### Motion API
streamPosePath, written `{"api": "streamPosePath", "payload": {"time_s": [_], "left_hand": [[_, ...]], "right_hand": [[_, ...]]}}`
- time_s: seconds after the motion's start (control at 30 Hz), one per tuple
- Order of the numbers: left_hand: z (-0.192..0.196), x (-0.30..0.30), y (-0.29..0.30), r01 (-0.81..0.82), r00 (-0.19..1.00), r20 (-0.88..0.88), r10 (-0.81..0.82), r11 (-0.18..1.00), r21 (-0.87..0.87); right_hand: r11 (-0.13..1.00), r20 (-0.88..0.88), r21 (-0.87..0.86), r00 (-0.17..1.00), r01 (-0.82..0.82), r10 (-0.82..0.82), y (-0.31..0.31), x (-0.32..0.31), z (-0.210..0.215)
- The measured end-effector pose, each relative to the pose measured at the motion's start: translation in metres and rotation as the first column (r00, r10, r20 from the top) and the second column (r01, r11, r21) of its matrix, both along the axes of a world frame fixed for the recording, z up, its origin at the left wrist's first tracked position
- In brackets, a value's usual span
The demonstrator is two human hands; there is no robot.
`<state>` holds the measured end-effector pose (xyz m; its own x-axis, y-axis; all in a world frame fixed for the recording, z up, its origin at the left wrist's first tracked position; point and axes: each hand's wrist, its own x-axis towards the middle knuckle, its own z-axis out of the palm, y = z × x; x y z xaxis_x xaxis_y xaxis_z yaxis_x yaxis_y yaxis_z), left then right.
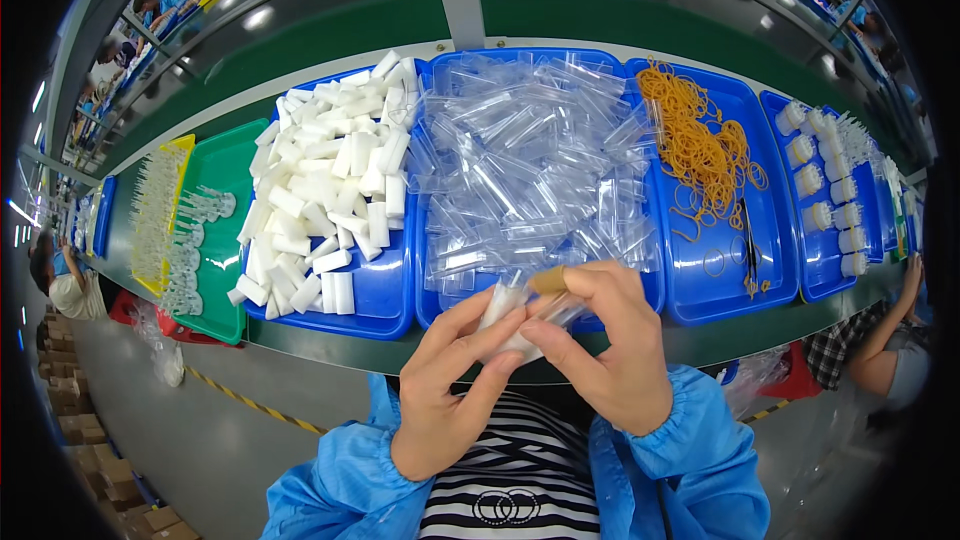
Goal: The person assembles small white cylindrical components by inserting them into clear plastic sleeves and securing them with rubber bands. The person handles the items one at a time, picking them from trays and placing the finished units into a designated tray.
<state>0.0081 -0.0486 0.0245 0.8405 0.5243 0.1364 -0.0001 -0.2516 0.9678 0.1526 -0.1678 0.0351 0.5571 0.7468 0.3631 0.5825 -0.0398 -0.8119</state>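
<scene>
In front of the trays, my left hand point(450, 385) pinches a white piece point(503, 302) that looks partly wrapped in clear film. My right hand point(622, 352) meets it from the other side, with a clear plastic sleeve point(563, 312) between thumb and fingers. A tan finger cot point(548, 281) covers one of my right fingertips. Where the white piece and the sleeve join is partly hidden by my fingers. Just beyond my hands lies a blue tray point(440, 302) heaped with clear plastic sleeves point(530, 160). White foam-like cylinders point(320, 180) fill the blue tray to its left.
Orange rubber bands point(700, 145) and a dark slender tool point(749, 250) lie in a blue tray point(690, 305). Farther right, another tray holds white ribbed parts point(845, 215). At left are a green tray point(225, 155) and a yellow one point(187, 143). A co-worker's arm point(895, 315) shows at right.
</scene>
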Motion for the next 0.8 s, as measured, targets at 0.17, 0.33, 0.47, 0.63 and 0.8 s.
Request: {"api": "streamPosePath", "payload": {"time_s": [0.17, 0.33, 0.47, 0.63, 0.8], "left_hand": [[0.008, -0.004, -0.001, 0.062, 0.997, -0.031, -0.068, 0.987, -0.149], [0.004, -0.006, -0.007, 0.176, 0.984, -0.011, -0.179, 0.978, -0.107], [0.014, -0.007, -0.005, 0.206, 0.978, -0.054, -0.202, 0.975, 0.081], [0.015, -0.002, 0.000, 0.210, 0.975, 0.088, -0.205, 0.976, -0.061], [0.022, 0.000, 0.007, 0.234, 0.966, 0.123, -0.229, 0.563, -0.793]], "right_hand": [[0.989, 0.358, -0.141, 0.934, 0.045, 0.009, -0.004, -0.003, 0.024], [0.964, 0.525, -0.231, 0.851, 0.129, 0.012, -0.001, -0.008, 0.012], [0.987, 0.458, -0.146, 0.889, 0.062, 0.012, -0.003, 0.000, 0.013], [0.998, 0.400, 0.047, 0.916, -0.046, 0.024, -0.004, 0.007, 0.004], [0.970, 0.183, 0.129, 0.966, -0.206, 0.181, -0.005, 0.008, 0.010]]}}
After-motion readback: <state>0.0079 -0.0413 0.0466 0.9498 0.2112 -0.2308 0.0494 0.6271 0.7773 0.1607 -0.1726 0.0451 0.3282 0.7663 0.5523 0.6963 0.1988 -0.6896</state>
